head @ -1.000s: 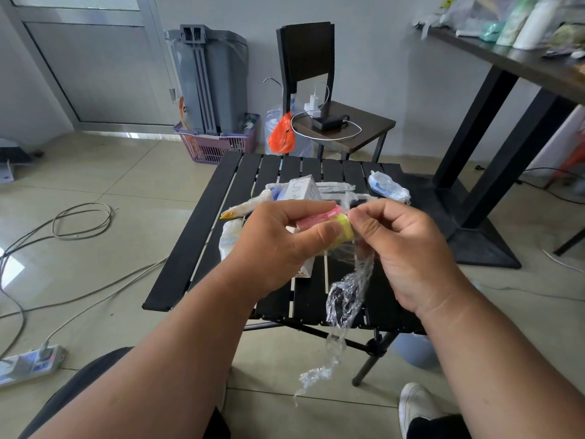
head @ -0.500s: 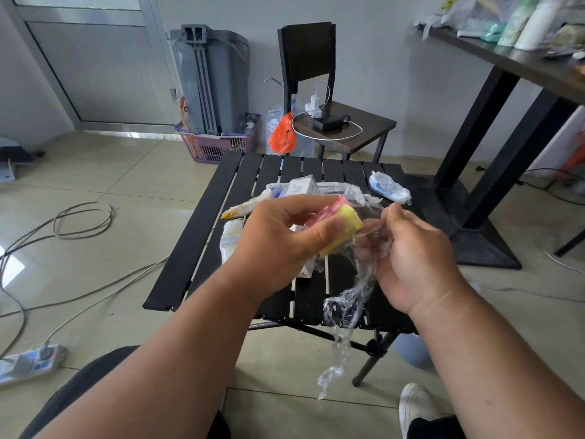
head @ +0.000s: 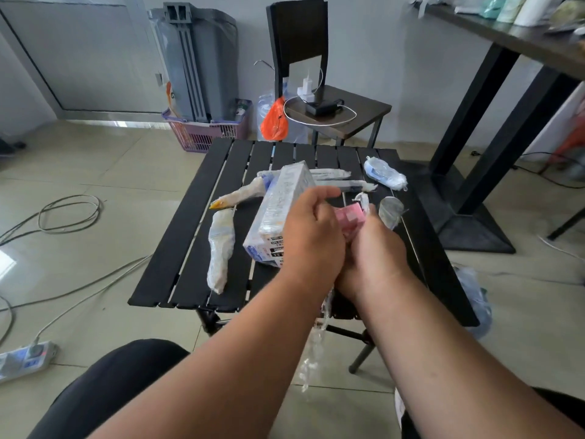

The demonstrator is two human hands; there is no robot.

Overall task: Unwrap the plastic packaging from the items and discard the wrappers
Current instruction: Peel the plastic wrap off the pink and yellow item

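Observation:
My left hand grips a small pink block over the black slatted table. My right hand is pressed against it from the right, fingers curled round the clear plastic wrap, whose twisted tail hangs down between my forearms below the table edge. The block's lower part is hidden by both hands. On the table lie wrapped items: a white box, a long white piece, a yellow-tipped piece, a tube, a blue-white bundle.
A clear bag sits on the floor at the table's right. Behind the table stand a dark chair with a charger, an orange bag and a pink basket. Cables and a power strip lie left.
Both hands have dropped lower and closed together over the table. The block has turned so its pink side faces up, the yellow side out of sight. The wrap tail now hangs between my forearms.

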